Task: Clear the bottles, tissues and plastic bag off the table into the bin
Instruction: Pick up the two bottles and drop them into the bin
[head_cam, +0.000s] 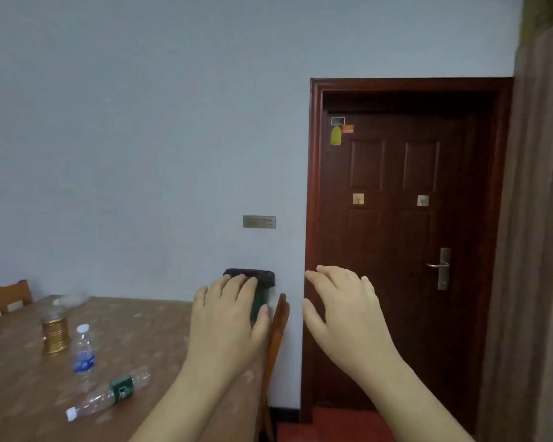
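Left fingers (237,282) before bin (262,277).

No text can be read anywhere. The upright bottle (84,352) on the counter (160,342) carries a blue label, and the lying bottle (109,395) just beside it a green one, both blurred. The stickers (339,130) on the door (406,237), right of the counter, are illegible too.
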A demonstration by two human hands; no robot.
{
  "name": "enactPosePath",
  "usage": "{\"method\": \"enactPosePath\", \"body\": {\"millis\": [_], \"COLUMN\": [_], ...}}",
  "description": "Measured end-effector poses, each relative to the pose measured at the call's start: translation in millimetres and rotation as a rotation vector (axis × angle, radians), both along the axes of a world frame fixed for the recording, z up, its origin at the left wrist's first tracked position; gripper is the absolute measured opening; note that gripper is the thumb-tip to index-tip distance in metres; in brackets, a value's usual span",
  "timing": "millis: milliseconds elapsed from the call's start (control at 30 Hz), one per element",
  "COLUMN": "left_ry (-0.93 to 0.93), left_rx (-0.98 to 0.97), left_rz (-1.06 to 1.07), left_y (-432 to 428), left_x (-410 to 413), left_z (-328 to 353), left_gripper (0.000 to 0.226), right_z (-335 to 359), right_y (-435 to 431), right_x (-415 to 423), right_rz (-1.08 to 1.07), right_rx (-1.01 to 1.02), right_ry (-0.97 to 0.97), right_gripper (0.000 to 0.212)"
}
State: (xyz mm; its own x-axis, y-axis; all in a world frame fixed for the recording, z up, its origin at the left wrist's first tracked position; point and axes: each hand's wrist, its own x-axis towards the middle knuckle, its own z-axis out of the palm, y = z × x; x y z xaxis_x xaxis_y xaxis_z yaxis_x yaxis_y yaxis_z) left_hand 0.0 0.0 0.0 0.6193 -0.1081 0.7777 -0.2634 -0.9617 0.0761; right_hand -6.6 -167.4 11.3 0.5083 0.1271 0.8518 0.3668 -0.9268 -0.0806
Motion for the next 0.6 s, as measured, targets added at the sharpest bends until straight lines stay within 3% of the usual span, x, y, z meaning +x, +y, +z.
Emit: {"method": "enactPosePath", "body": {"millis": [600], "left_ry": [0.115], "left_rx": [-0.082], "left_rz": [0.193], "left_y": [189.1], "left_x": [-29.6], "left_z": [-97.8], "left_gripper": [0.049], "right_z": [-81.4], "right_y": [187.1], "right_x": [9.4], "right_rz": [0.247], "right_rx": [-0.04], "right_ry": [0.149], "right_gripper": [0.043]}}
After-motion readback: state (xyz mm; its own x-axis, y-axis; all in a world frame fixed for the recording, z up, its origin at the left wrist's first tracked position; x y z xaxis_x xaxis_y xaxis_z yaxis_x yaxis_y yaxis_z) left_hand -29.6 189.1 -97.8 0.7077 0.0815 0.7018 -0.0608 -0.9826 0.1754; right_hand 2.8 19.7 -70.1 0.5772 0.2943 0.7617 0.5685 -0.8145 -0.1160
